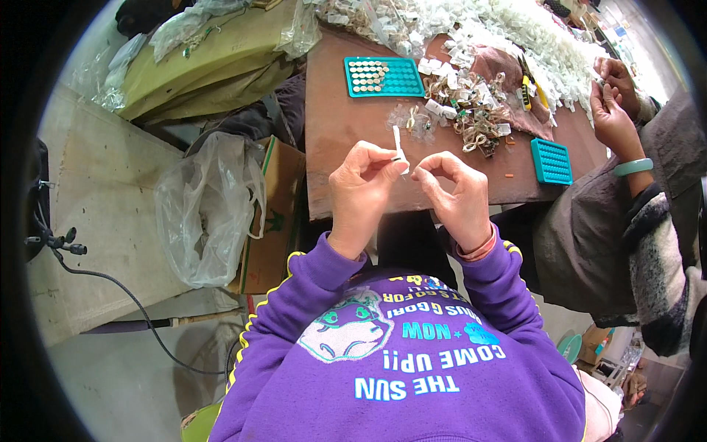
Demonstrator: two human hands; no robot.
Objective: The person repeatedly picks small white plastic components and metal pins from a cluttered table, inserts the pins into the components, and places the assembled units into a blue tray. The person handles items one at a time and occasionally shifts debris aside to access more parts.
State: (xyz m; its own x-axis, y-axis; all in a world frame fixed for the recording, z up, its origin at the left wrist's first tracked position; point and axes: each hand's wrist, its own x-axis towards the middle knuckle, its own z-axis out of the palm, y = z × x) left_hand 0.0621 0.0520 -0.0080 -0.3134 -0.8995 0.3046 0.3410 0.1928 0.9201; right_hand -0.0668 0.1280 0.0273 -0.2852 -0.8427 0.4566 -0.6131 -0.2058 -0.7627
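Thin white strip [397, 138]: my left fingers [378, 155] pinch it, maybe to keep it still; I can't tell if my right fingers [440, 161] meet.

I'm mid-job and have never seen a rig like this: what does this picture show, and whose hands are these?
There is no robot here. A head-worn fisheye camera looks down at its wearer, so edges curve. The purple sleeves are the wearer's. Their left hand pinches a small white strip; their right hand is close by, fingertips together, though I can't tell whether it holds anything. On the brown table lie a teal tray partly filled with round pieces, a smaller teal tray and piled small parts. At right is another person's hand.
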